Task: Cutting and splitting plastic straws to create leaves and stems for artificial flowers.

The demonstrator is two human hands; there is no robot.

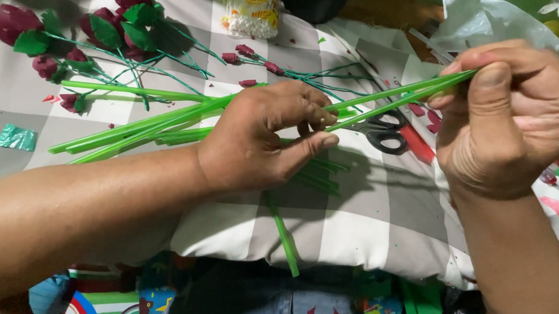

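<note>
A bundle of long green straws (pixel 169 119) is laid slantwise across a grey-and-white checked cushion (pixel 364 222), and every other place is told from this bundle. Two of the straws (pixel 387 99) are lifted clear of the bundle at its right end and are held between both hands.

The left hand (pixel 264 141) is set over the middle of the bundle. Its fingers (pixel 315 115) are curled down, and the two lifted straws are pinched between fingertips and thumb; the hand is nearly closed, with only a narrow gap showing beneath the thumb. The right hand (pixel 510 118) is held up and to the right of the bundle. The far ends of the same two straws are gripped between its thumb (pixel 489 90) and bent forefinger, and the remaining fingers are folded tightly into the palm.

A pair of black-handled scissors (pixel 382 133) is seen just right of the bundle, below the lifted straws and between the two hands. A single green straw (pixel 283 234) is laid below the bundle, pointing toward the near edge of the cushion. Dark red paper roses with green leaves and thin wire stems (pixel 98 36) are spread above the bundle, at the upper left. Small red buds on wire (pixel 252 58) are placed above the bundle's right half. A scrap of shiny green foil (pixel 17 137) is found left of the bundle's lower end. A clear packet of white sticks (pixel 252 12) is stood well above the bundle, at the top edge.
</note>
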